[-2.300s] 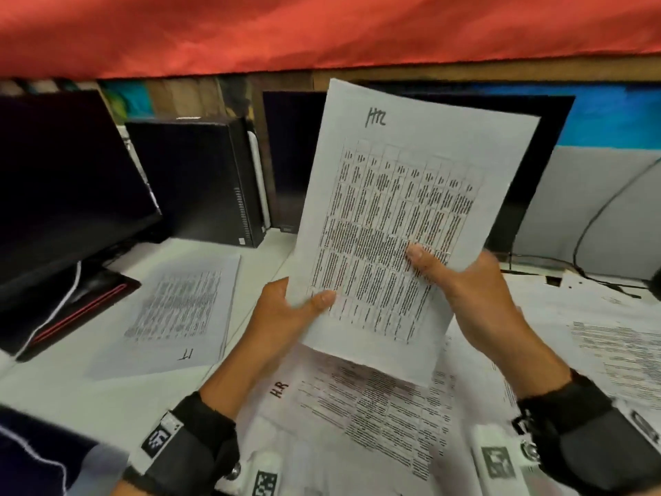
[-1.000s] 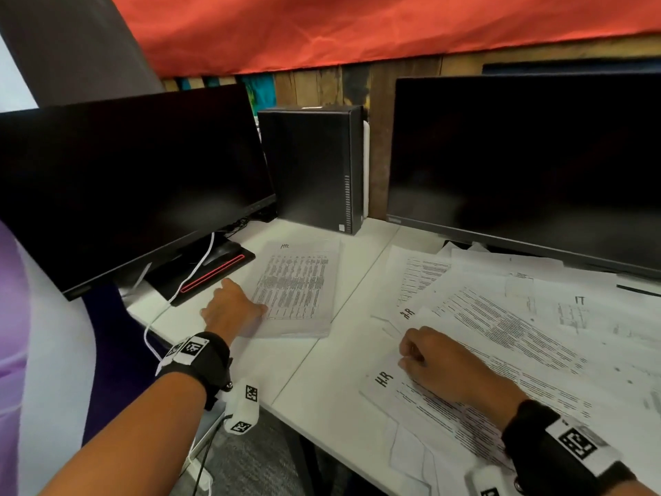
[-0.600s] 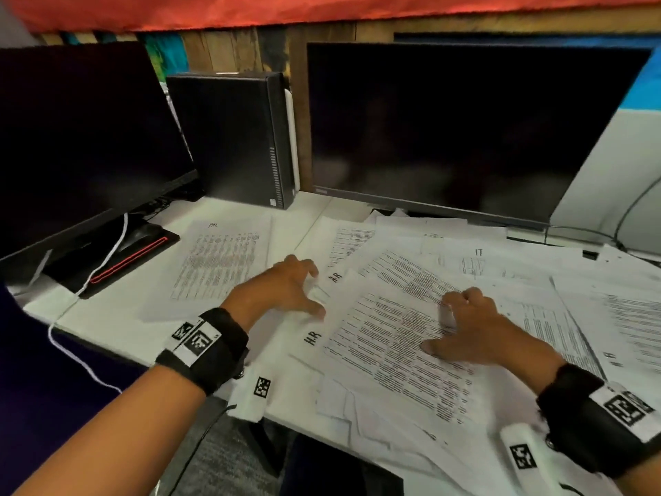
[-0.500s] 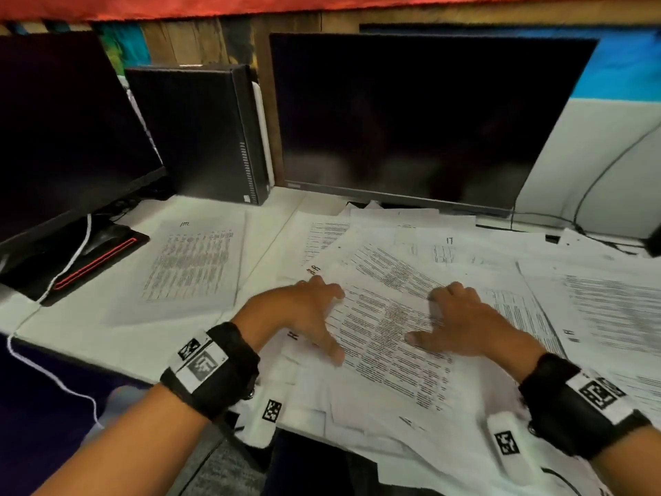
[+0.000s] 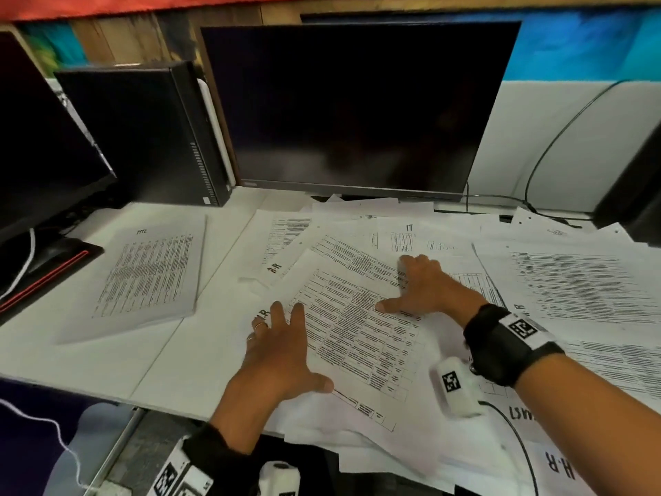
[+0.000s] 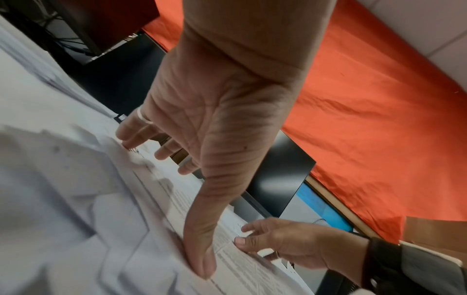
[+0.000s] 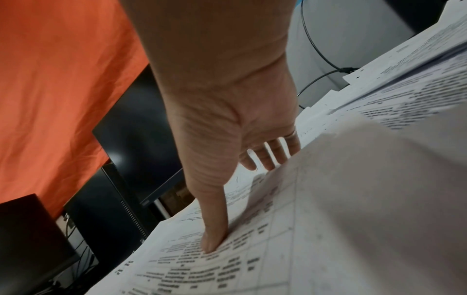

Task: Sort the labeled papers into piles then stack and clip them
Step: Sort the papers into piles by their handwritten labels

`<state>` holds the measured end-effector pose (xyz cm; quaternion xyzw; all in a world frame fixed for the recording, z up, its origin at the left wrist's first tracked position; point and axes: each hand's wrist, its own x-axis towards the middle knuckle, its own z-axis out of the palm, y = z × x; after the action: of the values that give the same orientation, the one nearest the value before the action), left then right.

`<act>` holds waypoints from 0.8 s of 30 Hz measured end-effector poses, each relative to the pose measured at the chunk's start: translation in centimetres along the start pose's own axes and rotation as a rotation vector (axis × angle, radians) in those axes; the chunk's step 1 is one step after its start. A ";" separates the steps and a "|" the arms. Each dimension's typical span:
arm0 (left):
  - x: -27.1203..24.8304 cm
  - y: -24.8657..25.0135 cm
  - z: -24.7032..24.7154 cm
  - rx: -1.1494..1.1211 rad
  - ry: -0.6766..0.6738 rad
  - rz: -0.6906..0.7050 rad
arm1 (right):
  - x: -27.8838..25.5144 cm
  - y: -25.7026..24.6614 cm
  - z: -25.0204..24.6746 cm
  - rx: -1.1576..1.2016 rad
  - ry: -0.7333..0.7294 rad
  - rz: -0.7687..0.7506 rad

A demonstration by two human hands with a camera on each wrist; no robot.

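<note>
Printed sheets with handwritten labels cover the desk. The top sheet (image 5: 357,334), labelled H.R at its left corner, lies tilted on the loose heap. My left hand (image 5: 286,349) rests flat on its near left part with fingers spread. My right hand (image 5: 411,286) presses its far right part with thumb and straight fingers. In the left wrist view the left hand (image 6: 182,207) touches the paper with thumb and fingertips, and the right hand (image 6: 290,243) shows beyond. The right wrist view shows the right hand (image 7: 238,202) on the top sheet (image 7: 252,259). A sorted pile (image 5: 143,273) lies apart at left.
Another H.R sheet (image 5: 279,245) and an IT sheet (image 5: 407,234) lie farther back in the heap. More papers (image 5: 579,281) spread to the right. A monitor (image 5: 357,102) and a black computer case (image 5: 143,130) stand behind; a second monitor's base (image 5: 46,266) is at left.
A sheet held up in both hands was laid on the left pile. Both hands then came onto the top H.R sheet. In the last half second the left hand flattened near its corner.
</note>
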<state>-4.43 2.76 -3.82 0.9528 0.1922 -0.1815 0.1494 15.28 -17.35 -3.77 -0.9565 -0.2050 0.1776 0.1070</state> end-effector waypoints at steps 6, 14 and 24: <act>-0.2 -0.4 1.1 -0.130 -0.002 -0.008 | 1.7 -1.5 -1.1 0.061 -0.080 0.020; -0.1 -0.8 1.9 -0.208 -0.017 -0.064 | 3.7 -1.2 -1.7 0.193 -0.075 -0.030; 0.0 -0.4 3.1 -0.255 0.026 -0.051 | 2.2 0.4 -3.6 0.325 -0.354 -0.164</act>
<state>-5.47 2.01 -6.70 0.9231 0.2400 -0.1469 0.2623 18.65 -17.30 -1.25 -0.8609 -0.2660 0.3639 0.2360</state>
